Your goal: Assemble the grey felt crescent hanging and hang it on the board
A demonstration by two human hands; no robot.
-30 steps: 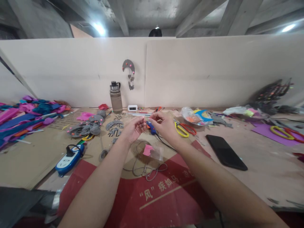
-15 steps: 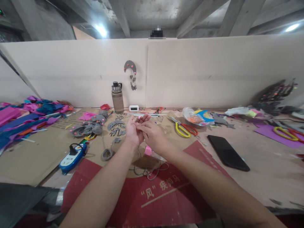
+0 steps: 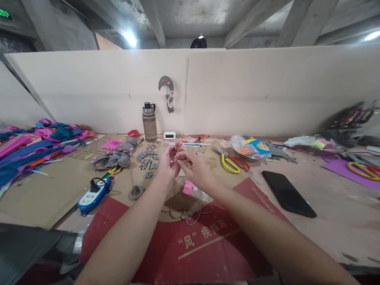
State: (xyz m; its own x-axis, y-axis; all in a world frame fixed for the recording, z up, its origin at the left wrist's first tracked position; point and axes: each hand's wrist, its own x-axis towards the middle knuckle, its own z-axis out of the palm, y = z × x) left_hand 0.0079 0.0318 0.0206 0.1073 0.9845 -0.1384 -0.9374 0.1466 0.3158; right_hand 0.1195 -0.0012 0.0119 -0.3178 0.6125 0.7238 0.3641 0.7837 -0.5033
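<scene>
Over the cardboard, my left hand point(image 3: 168, 165) is cupped with the palm turned up. Tiny pink-red bits show in its palm, too small to name. The fingertips of my right hand point(image 3: 194, 166) are drawn together at the left palm; whatever they pinch is hidden. Below the hands lie a pink scrap point(image 3: 188, 187), a clear plastic bag point(image 3: 199, 194) and a loose grey cord point(image 3: 194, 217). Left of them are grey felt pieces point(image 3: 147, 155) and a roll of grey cord point(image 3: 136, 192). A grey moon-shaped hanging ornament point(image 3: 166, 84) with coloured balls is on the white partition.
A water bottle point(image 3: 149, 124) and a small clock point(image 3: 169, 135) stand at the back. Scissors point(image 3: 230, 163) and a phone point(image 3: 287, 193) lie to the right. A blue power strip point(image 3: 94, 196) and colourful fabric strips point(image 3: 38, 148) are on the left. Red-printed cardboard point(image 3: 213, 253) is in front.
My right hand's fingers have drawn back slightly from the left palm and bunched together. The left fingers curl up more. The whole view has shifted a little.
</scene>
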